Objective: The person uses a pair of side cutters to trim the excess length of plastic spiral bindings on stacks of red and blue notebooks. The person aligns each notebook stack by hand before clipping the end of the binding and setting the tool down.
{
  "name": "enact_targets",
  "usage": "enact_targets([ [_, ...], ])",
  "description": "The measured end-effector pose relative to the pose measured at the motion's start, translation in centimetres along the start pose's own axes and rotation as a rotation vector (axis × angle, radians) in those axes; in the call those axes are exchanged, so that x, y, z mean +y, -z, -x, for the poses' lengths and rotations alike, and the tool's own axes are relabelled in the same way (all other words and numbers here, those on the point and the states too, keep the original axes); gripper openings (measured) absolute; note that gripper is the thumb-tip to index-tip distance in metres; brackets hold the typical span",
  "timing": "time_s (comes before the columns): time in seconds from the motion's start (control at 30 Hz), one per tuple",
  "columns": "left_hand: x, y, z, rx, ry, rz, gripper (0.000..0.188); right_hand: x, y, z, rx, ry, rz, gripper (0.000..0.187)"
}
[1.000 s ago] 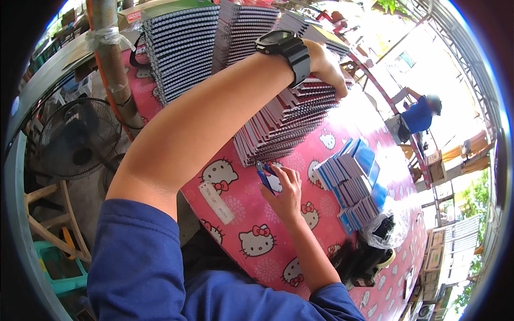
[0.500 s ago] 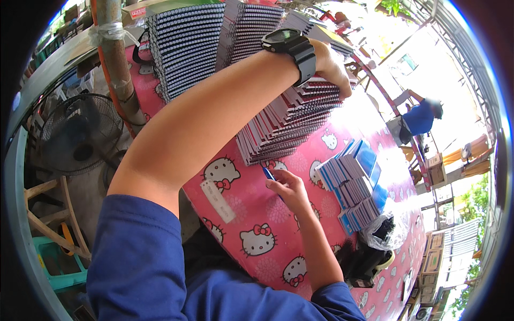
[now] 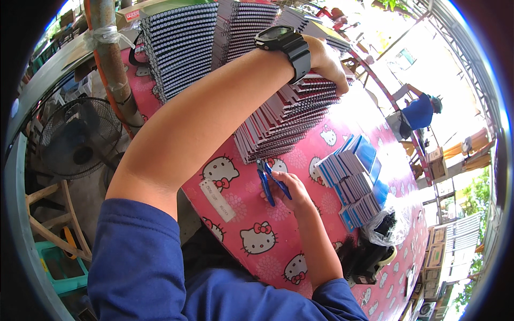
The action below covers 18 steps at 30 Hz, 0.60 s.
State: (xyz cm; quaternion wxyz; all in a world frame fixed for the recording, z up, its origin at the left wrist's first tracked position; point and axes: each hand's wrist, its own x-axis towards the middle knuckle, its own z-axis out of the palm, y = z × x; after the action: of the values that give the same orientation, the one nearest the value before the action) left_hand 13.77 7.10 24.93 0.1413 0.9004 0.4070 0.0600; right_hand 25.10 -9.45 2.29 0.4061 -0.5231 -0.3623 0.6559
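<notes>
My left hand [image 3: 327, 63], with a black watch on its wrist, bends over the far upper end of a fanned stack of spiral-bound notebooks [image 3: 286, 120]. Its fingers curl down on the stack's edge; part of the grip is hidden. My right hand [image 3: 293, 192] holds small blue-handled pliers [image 3: 266, 182], their handles spread apart. The pliers' jaws point at the near lower corner of the stack, by the lowest coils. I cannot tell whether they touch a wire.
More spiral notebooks [image 3: 179, 51] stand in tall stacks behind. On the pink patterned tablecloth [image 3: 278, 235] lie a white ruler-like strip [image 3: 217, 200], small blue-covered booklets [image 3: 350, 179] and a black tape dispenser [image 3: 369, 262]. A fan [image 3: 80, 134] stands left; another person [image 3: 417, 115] works far right.
The pliers have turned upright in my right hand, with both handles now showing and spread and the jaws at the stack's near corner. My left hand stays on the stack.
</notes>
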Motion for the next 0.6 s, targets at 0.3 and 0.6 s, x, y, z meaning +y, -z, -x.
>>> enact_targets([
  [0.3, -0.1, 0.1, 0.0, 0.013, -0.006, -0.012, 0.100, 1.8, -1.7, 0.9, 0.415, 0.725, 1.107, 0.051],
  [0.6, -0.5, -0.2, -0.1, 0.017, -0.037, 0.035, 0.100, 2.5, -2.0, 0.1, 0.333, 0.713, 1.097, 0.050],
])
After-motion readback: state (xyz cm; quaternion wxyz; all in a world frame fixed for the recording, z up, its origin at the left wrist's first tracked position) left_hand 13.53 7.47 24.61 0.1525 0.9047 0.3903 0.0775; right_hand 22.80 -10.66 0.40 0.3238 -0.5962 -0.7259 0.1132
